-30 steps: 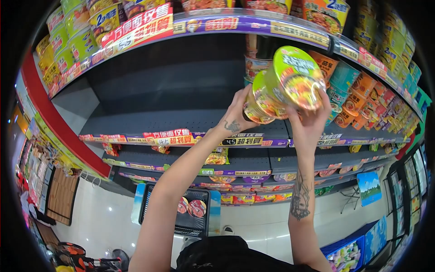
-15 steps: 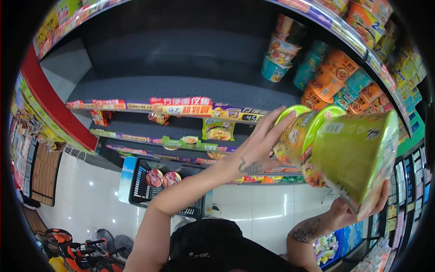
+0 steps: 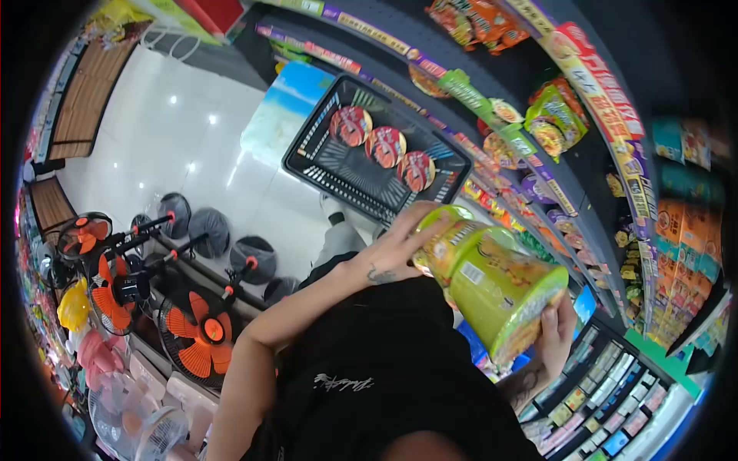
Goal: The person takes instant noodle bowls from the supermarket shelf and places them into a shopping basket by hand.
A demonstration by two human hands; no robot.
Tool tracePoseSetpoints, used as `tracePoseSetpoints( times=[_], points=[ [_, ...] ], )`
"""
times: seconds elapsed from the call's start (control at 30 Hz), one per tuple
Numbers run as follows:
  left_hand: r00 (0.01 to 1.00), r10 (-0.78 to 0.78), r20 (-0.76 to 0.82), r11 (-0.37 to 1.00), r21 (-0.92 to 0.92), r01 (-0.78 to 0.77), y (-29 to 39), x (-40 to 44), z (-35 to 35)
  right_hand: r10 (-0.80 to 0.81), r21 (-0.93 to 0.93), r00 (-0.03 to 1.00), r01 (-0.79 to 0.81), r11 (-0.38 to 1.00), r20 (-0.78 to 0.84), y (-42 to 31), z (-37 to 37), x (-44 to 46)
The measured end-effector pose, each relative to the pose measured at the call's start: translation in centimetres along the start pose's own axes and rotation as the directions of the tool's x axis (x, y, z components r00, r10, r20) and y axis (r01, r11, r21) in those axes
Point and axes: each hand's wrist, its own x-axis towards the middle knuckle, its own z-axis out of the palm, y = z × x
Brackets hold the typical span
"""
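A stack of yellow-green instant noodle cups [image 3: 500, 284] is gripped end to end between my hands, lying tilted in front of my torso. My left hand [image 3: 403, 244] wraps around its upper left end. At the opposite, lower right end, my right hand [image 3: 555, 330] holds the wide cup, its fingers partly hidden behind it. Just beyond my left hand is a black shopping basket [image 3: 307, 170]. Inside it, in a row, are three red-lidded noodle cups [image 3: 386, 147], apart from the held stack.
The basket rests on a blue-and-white box [image 3: 280, 107]. Shelves with price strips [image 3: 530, 150] curve along the right, carrying noodle packets [image 3: 555, 123] and orange noodle cups [image 3: 676, 230]. Orange-bladed fans [image 3: 201, 334] stand at lower left, beside the shiny tiled floor [image 3: 184, 138].
My view has swung down from the shelf toward the basket and floor. Both hands have brought the noodle cups away from the shelf, closer to my body and the basket.
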Motion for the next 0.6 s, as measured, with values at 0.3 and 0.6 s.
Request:
tracePoseSetpoints(
  times=[0.3, 0.6],
  points=[
    [0.665, -0.724, -0.185, 0.639, -0.543, 0.545, -9.9, -14.3, -10.1, -0.086, 0.428, 0.995, 0.099, 0.898, -0.050, 2.5, 11.1, 13.3],
    [0.630, -0.715, -0.305, 0.694, -0.195, 0.693, -13.1, -23.8, -17.8, 0.216, 0.418, 0.858, -0.428, 0.802, 0.465, 19.6, 34.9, 25.8]
  ],
)
